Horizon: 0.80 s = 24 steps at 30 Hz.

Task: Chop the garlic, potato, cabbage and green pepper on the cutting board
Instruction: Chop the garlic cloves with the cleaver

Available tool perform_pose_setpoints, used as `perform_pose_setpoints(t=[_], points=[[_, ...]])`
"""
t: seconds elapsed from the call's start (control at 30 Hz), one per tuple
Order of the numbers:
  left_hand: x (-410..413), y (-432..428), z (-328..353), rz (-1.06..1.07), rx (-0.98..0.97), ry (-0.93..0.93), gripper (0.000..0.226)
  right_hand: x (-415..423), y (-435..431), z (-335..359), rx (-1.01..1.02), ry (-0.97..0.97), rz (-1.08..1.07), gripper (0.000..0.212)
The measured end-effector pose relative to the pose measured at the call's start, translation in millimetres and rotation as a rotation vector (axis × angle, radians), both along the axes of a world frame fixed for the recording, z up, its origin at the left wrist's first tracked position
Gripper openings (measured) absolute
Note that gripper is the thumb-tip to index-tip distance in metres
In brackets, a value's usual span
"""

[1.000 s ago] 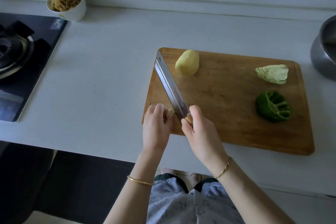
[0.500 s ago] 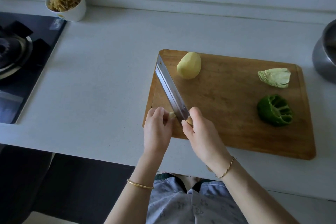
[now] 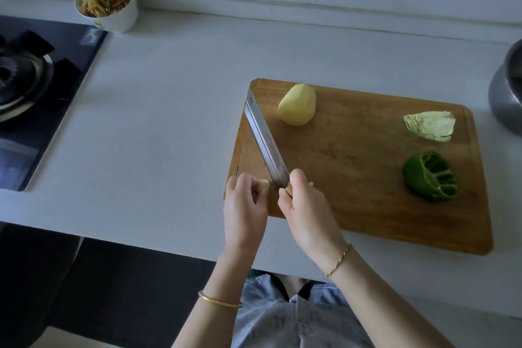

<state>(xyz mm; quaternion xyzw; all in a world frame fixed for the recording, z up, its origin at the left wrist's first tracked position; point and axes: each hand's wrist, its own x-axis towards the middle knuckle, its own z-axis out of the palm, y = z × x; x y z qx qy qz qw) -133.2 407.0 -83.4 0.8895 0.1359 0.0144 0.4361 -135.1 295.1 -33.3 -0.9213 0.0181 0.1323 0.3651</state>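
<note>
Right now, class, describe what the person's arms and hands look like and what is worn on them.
No sleeves or gloves: both arms are bare. Up the arm from the left hand sits a plain, smooth gold bangle. At the wrist of the right hand is a thin, twisted gold chain bracelet.

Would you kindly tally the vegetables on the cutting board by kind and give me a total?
Potato: 1
Cabbage piece: 1
Green pepper: 1
Garlic clove, pinched by the left hand: 1 visible
Total: 4
</note>
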Motion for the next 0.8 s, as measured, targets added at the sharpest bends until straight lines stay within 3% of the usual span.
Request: perform_pose_setpoints(t=[0.37, 0.8], points=[[0.7, 0.0, 0.6, 0.026, 0.055, -0.007, 0.014, -8.2, -10.5, 3.7, 0.181, -0.082, -0.042, 0.030], [2.3, 1.2, 2.4, 0.022, 0.041, 0.010, 0.012, -10.0, -7.8, 1.5, 0.171, -0.033, -0.027, 0.035]])
